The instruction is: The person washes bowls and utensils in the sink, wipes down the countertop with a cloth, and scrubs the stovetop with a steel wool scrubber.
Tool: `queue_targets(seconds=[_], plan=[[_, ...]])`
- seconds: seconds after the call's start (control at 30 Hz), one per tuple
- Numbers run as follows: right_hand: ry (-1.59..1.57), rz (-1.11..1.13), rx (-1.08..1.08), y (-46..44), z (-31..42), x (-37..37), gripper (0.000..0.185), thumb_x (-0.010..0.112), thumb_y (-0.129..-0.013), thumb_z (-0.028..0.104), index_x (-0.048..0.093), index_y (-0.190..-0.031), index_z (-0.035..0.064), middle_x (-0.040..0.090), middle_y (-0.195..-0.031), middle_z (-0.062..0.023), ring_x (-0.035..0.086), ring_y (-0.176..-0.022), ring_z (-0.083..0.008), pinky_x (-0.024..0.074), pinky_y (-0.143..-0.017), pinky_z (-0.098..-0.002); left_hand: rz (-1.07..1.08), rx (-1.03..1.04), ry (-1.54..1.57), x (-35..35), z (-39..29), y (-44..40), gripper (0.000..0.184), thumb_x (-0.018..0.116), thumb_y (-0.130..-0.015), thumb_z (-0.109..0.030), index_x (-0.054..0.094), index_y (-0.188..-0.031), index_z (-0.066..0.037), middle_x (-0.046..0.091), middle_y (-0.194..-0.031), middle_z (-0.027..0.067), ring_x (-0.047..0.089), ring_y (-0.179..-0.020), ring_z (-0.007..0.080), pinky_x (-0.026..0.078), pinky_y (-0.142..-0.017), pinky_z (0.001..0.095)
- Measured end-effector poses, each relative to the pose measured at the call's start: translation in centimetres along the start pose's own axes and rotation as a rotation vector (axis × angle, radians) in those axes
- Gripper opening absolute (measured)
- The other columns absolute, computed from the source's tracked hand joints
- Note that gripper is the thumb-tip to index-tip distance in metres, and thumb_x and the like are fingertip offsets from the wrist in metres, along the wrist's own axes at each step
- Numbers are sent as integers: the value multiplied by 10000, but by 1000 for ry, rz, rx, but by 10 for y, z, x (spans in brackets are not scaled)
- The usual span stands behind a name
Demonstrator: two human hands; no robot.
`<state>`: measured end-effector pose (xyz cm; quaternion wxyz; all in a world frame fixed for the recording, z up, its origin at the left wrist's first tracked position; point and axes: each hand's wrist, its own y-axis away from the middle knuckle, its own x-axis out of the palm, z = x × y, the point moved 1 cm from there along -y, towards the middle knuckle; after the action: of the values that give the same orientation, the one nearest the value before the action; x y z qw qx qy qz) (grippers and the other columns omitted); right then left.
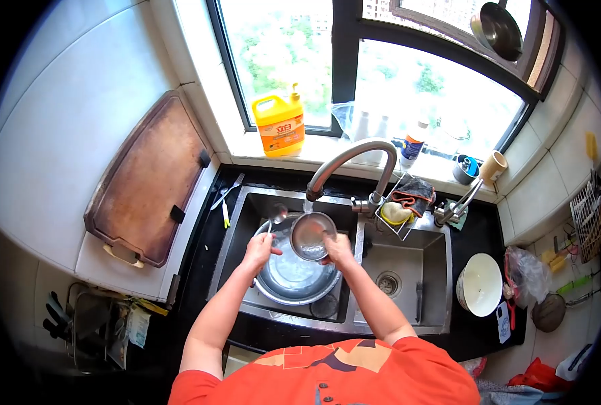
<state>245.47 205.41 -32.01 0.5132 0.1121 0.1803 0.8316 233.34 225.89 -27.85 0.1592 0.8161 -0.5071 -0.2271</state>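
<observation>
My right hand [339,248] grips the rim of a small metal bowl [310,237], tilted beneath the faucet [324,172]. Water runs from the spout into it. My left hand [258,251] is closed around the handle of a metal spoon [278,213], whose rounded end points towards the window. Below both hands, a large metal basin [293,291] with water in it stands in the left sink compartment [229,260]. A small round dish [324,307], apparently glass, lies beside the basin's near edge.
The right sink compartment [408,260] has a drain. A wire caddy [401,226] with cloths and a sponge sits behind it. A white bowl [480,287] stands on the right counter, near a phone [503,322]. A yellow detergent jug [279,126] is on the sill; a cutting board [148,179] leans left.
</observation>
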Motion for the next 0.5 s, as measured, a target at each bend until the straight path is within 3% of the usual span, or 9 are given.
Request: queue_targets(seconds=[0.07,0.1,0.13,0.17,0.2,0.27,0.37,0.47,0.5], plan=[[434,-214,-407,23,30,-20,331,540,-944,249,588,-1110,-34,674,-855,-214,675,-572,-291,528,-475,-404,-107,387,-481,3,6,-5,355,452,-980,-347,632,-1031,-46,700,-702,115,647,-574,200,492,-579,379],[471,-342,-512,19,23,-29,300,533,-937,211,570,-1147,1,656,-883,-245,645,-735,-375,512,-615,-451,-131,389,-545,13,-8,8,323,476,-965,-297,644,-898,-29,678,-663,120,693,-712,272,511,-730,409],[507,-473,-617,17,17,-36,291,526,-929,173,551,-1184,36,639,-912,-276,614,-899,-460,496,-756,-498,-131,438,-586,21,-12,11,300,469,-964,-281,646,-922,-43,677,-681,127,684,-721,302,513,-718,429],[583,-551,-760,14,12,-45,374,480,-904,88,474,-1272,22,643,-861,-290,670,-674,-389,527,-632,-473,-148,487,-588,30,-14,9,295,468,-963,-277,647,-915,-48,675,-686,129,682,-734,311,510,-731,437],[472,-493,-596,40,35,-45,409,466,-918,97,423,-1320,35,641,-890,-299,676,-702,-391,531,-628,-471,-164,537,-589,38,-15,6,290,467,-962,-274,649,-909,-54,673,-691,131,680,-747,320,508,-744,444],[284,-430,-419,54,42,-51,434,446,-927,89,384,-1354,44,635,-934,-310,675,-702,-401,534,-620,-466,-143,651,-587,50,-23,1,311,445,-977,-281,644,-1006,-43,696,-733,128,661,-601,269,518,-608,410],[167,-450,-403,66,36,-60,436,436,-935,82,378,-1367,58,640,-980,-293,670,-783,-419,532,-684,-474,254,171,77,67,-49,12,395,394,-1002,-263,532,-1249,12,714,-816,112,431,-375,98,387,-372,243],[356,-532,-568,54,8,-71,447,446,-931,66,381,-1373,70,640,-1040,-270,643,-923,-434,511,-784,-477,164,313,61,75,-50,11,342,423,-989,-207,541,-1251,-22,715,-822,120,466,-357,131,430,-392,291],[367,-507,-565,56,10,-70,471,472,-914,60,394,-1378,91,627,-1105,-255,594,-1038,-441,478,-860,-480,22,511,-247,74,-49,11,333,461,-947,-110,544,-1267,-74,703,-876,116,579,-471,201,485,-475,346]])
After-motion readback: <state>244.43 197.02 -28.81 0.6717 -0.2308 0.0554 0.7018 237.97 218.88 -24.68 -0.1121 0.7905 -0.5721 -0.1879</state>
